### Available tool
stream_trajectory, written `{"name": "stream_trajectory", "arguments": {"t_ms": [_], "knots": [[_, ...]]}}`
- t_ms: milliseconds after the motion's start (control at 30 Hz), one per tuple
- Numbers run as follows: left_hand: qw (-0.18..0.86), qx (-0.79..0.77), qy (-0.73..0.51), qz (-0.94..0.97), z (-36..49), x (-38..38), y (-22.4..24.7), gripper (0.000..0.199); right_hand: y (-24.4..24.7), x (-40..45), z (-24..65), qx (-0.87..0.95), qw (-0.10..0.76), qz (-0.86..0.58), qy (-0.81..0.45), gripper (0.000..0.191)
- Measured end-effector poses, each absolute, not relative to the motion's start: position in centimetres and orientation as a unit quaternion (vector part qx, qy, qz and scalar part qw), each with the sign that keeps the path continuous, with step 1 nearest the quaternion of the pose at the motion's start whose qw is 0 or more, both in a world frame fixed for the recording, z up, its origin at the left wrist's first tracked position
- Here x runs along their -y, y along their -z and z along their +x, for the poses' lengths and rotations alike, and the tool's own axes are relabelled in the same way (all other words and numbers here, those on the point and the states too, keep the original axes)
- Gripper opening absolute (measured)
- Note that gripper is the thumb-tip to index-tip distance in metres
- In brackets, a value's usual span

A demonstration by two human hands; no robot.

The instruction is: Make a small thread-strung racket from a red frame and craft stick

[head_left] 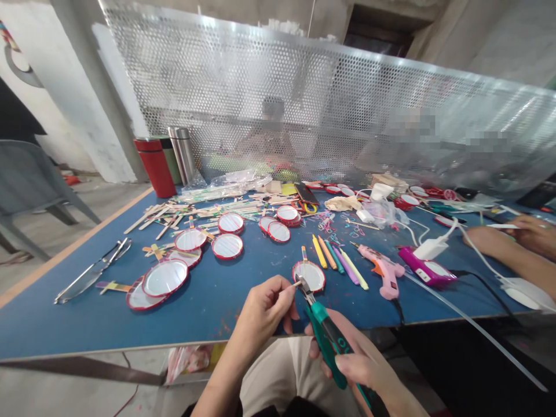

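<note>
My right hand (354, 353) is wrapped round the green-and-black handles of a pair of cutting pliers (320, 313). The metal jaws meet the end of a small craft stick (297, 284), pinched between the thumb and fingers of my left hand (271, 304). Whether the jaws are fully closed on the stick is too small to tell. Just behind them, on the blue table (260, 272), lies a round red-rimmed mirror (313, 277) with a coloured stick at its top. Several felt pens (336, 258) rest to the right of that mirror.
More red-rimmed mirrors (165, 278) and piles of craft sticks (174, 214) cover the left and back. Eyeglasses (93, 269) lie far left. A pink glue gun (384, 266), a purple power strip (428, 272) and cables sit right, near another person's hands (499, 243). Bottles (156, 168) stand behind.
</note>
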State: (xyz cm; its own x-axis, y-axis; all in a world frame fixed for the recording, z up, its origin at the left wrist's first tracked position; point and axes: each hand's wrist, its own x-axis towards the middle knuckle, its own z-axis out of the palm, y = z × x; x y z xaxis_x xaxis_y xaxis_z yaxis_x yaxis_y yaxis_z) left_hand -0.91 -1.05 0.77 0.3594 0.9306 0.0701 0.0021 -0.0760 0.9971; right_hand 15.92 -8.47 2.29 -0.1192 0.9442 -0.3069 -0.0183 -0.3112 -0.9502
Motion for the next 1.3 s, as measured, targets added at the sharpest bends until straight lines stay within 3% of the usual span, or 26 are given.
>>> {"name": "stream_trajectory", "arguments": {"t_ms": [300,500,833,1133,1300], "knots": [[0.546,-0.39,-0.397,0.626,-1.0,1.0,-0.6,0.031,-3.2,9.0,16.1,0.464,0.378,-0.546,-0.587,0.057],[0.534,-0.385,-0.368,0.657,-1.2,1.0,-0.5,0.032,-3.4,9.1,16.8,0.515,0.305,-0.565,-0.567,0.063],[0.438,-0.367,-0.336,0.749,-1.4,1.1,-0.5,0.038,-2.0,9.8,16.4,0.662,0.214,-0.651,-0.304,0.063],[0.438,-0.338,-0.357,0.753,-1.3,1.1,-0.2,0.034,-0.8,9.5,16.5,0.676,0.285,-0.629,-0.257,0.054],[0.437,-0.335,-0.382,0.742,-1.1,1.3,-0.4,0.034,-1.0,9.3,16.7,0.708,0.272,-0.608,-0.235,0.056]]}}
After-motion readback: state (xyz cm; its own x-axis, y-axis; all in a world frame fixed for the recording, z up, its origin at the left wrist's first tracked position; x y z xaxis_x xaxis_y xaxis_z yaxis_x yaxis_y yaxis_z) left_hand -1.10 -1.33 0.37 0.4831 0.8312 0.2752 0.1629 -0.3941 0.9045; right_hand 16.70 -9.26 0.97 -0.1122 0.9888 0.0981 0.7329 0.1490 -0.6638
